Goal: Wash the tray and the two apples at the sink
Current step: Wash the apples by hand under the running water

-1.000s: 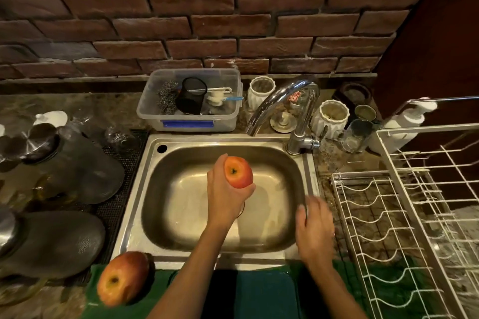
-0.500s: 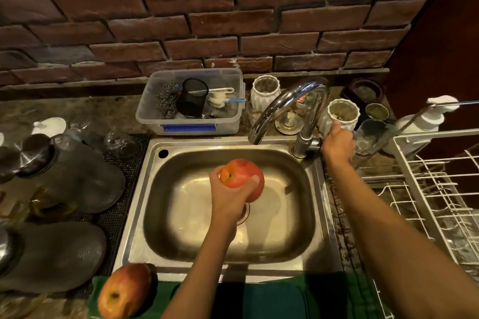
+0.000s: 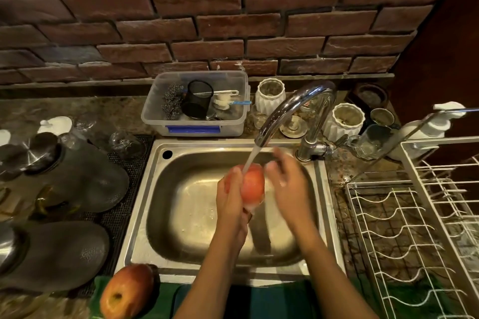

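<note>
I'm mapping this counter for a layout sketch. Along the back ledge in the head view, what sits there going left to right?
Clear plastic tub → white ribbed jar → tap → second white ribbed jar → small metal cup → white pump bottle.

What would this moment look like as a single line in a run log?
step: rinsing | left hand: holds red apple under running chrome tap | right hand: open beside it | second apple: waiting, sink's front-left corner
</note>
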`<state>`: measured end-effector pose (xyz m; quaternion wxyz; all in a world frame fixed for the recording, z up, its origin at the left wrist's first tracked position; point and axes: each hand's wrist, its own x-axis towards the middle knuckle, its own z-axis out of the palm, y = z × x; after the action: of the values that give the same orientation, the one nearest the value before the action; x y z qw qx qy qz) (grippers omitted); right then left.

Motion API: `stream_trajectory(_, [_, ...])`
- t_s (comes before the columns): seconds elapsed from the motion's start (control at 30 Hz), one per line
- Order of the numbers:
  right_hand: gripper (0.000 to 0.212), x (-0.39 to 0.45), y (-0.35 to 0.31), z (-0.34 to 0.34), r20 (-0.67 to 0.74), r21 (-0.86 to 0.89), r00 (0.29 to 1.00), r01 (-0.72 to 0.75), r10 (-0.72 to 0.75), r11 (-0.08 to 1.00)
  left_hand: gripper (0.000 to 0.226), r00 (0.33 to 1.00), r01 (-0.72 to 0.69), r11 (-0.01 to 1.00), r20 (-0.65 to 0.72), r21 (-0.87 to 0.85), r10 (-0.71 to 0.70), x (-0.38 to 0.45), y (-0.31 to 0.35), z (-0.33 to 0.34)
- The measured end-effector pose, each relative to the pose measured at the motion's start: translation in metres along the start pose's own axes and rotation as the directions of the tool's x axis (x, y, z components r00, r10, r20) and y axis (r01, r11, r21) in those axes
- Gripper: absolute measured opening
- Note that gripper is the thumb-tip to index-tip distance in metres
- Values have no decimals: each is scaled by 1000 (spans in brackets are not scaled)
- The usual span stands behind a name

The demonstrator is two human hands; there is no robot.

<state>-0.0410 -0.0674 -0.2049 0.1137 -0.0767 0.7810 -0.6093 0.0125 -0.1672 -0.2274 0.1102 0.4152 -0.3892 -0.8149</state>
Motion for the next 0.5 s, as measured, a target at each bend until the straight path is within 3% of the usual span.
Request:
stream_trajectory(0.03, [38, -10, -2, 12, 207, 2, 978, 16, -17, 1000, 62, 1000, 7, 1000, 15, 27, -8, -1, 1, 0])
stream_trajectory(0.07, [37, -15, -3, 21, 307, -1, 951, 39, -36, 999, 58, 999, 24, 998, 35, 54, -26, -2, 0, 0])
stream_trajectory(0.13, [25, -12, -6, 29, 230, 77, 973, -15, -3, 997, 53, 997, 34, 995, 71, 94, -41, -8, 1, -1])
stream_trajectory(0.23, [12, 2, -8, 28, 109, 256, 976, -212, 190, 943, 50, 988, -143, 930, 104, 340, 114, -10, 5, -7])
stream_trajectory(0.3, [14, 8, -13, 31, 177, 229, 936, -339, 303, 913, 44, 959, -284, 824, 149, 490, 242, -7, 13, -9])
stream_trajectory(0.37, [18, 11, -21, 34, 193, 246, 878, -476, 438, 845, 56, 927, -374, 729, 195, 573, 322, -5, 20, -10])
stream_trajectory(0.43, [19, 18, -28, 32, 184, 260, 838, -546, 514, 796, 71, 892, -446, 583, 285, 679, 351, -5, 24, -11])
stream_trajectory(0.5, [18, 23, -35, 30, 255, 143, 796, -592, 548, 793, 64, 868, -485, 447, 352, 751, 351, -2, 29, -11])
